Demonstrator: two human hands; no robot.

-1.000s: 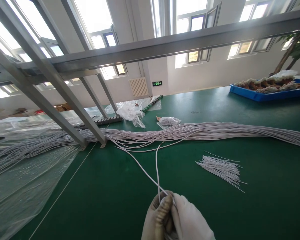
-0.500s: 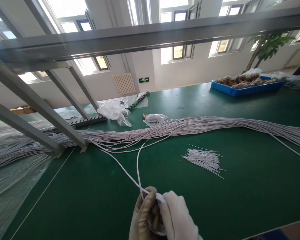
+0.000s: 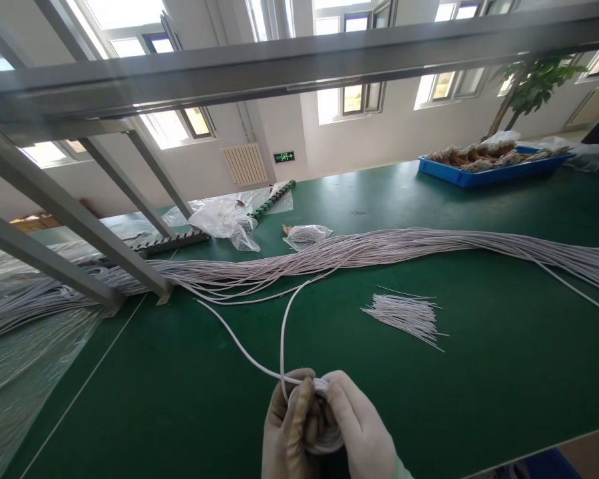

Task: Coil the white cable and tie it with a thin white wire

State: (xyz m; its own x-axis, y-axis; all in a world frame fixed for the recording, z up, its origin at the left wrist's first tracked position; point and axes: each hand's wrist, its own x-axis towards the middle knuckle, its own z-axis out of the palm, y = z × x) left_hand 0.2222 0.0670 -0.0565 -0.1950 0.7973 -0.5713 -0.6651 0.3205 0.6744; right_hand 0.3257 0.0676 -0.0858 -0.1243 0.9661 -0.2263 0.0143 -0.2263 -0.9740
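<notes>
Both my hands wear gloves and meet at the bottom centre. My left hand is closed around a small coil of white cord. My right hand is closed on the same coil from the other side. Two strands of the white cord rise from the coil toward the long bundle of white cords lying across the green table. A small pile of short cut white pieces lies to the right of my hands.
Grey metal frame bars slant down to the table at left. Clear plastic sheeting covers the left side. Plastic bags and a small packet lie behind the bundle. A blue tray with brownish items stands far right.
The view has swung right and slightly down. The cord has been wound into a coil between my hands, and the strand from the bundle now arcs in a wider loop.
</notes>
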